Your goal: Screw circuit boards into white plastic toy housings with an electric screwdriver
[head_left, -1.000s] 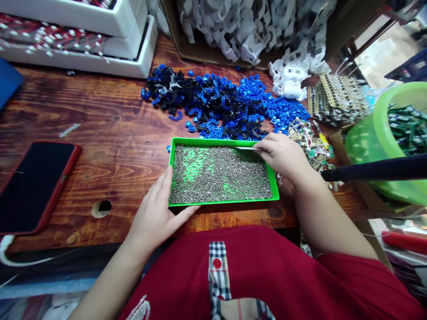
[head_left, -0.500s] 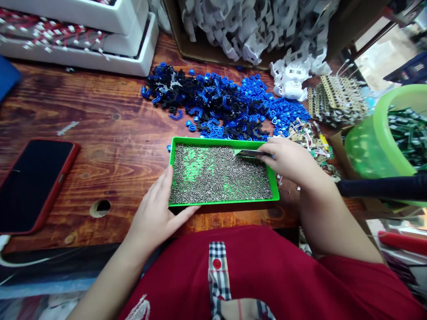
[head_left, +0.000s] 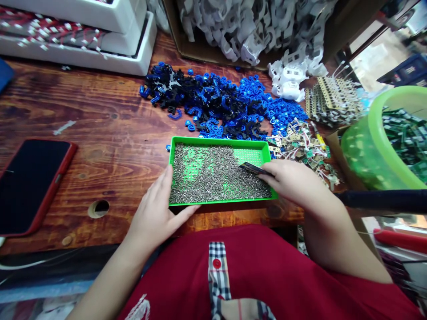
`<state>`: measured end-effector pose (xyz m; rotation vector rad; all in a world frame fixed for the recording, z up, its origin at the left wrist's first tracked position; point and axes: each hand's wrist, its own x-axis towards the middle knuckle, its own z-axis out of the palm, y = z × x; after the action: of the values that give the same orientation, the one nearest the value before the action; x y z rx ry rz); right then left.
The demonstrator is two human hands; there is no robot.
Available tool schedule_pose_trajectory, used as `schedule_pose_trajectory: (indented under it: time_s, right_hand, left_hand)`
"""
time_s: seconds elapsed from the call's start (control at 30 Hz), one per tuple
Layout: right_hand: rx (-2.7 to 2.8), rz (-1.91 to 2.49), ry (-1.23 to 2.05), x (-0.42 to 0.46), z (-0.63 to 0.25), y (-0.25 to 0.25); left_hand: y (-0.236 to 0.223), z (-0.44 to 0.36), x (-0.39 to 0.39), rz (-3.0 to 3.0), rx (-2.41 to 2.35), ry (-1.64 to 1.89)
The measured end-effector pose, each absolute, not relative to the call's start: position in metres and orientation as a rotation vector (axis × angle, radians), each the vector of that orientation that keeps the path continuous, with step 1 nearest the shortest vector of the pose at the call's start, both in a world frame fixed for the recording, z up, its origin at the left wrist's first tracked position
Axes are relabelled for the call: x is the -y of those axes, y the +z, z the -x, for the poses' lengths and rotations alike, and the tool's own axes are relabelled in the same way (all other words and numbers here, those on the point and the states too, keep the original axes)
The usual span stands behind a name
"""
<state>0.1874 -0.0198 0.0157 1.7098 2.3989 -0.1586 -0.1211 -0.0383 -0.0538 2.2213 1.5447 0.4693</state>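
Note:
A shallow green tray [head_left: 220, 141] with a perforated floor lies near the table's front edge. Small silver screws [head_left: 213, 178] cover most of its floor, and bare green mesh shows at the far right corner and in patches at left. My left hand [head_left: 155, 206] grips the tray's left front corner, fingers along the left wall and thumb along the front. Between the fingers and thumb of my right hand [head_left: 293, 182] is a thin, flat dark card [head_left: 255, 170], its edge down among the screws in the tray's right half.
Blue and black plastic parts [head_left: 213, 100] are heaped behind the tray. Small wired circuit boards [head_left: 296, 142] lie to its right, beside a green tub [head_left: 363, 146]. A box of white plastic parts [head_left: 243, 31] stands behind; a phone [head_left: 31, 184] lies at left.
My right hand has drawn the card toward me from the tray's far wall, pushing screws along and baring mesh at the far right corner. My left hand stays on the tray.

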Motion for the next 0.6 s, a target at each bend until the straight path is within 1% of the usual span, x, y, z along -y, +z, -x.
schedule_pose_trajectory:
  time_s: [0.1,0.23,0.3,0.43,0.6]
  right_hand:
    - [-2.424,-1.790,-0.207,0.019,-0.184,0.017]
    - [-2.437,-1.945,0.114,0.002,-0.178,0.006]
    - [-2.437,-1.965,0.219,-0.007,-0.176,-0.003]
    - [-2.433,-1.957,0.234,-0.013,-0.179,-0.016]
    - [-2.356,-1.932,0.158,-0.005,-0.180,-0.009]
  left_hand:
    - [-0.053,0.121,0.038,-2.228,-1.538,0.474]
    - [-0.053,0.120,0.038,-2.224,-1.537,0.481]
    - [-0.052,0.120,0.038,-2.227,-1.536,0.485]
    - [-0.051,0.119,0.038,-2.227,-1.550,0.453]
    - [-0.052,0.119,0.038,-2.241,-1.543,0.454]
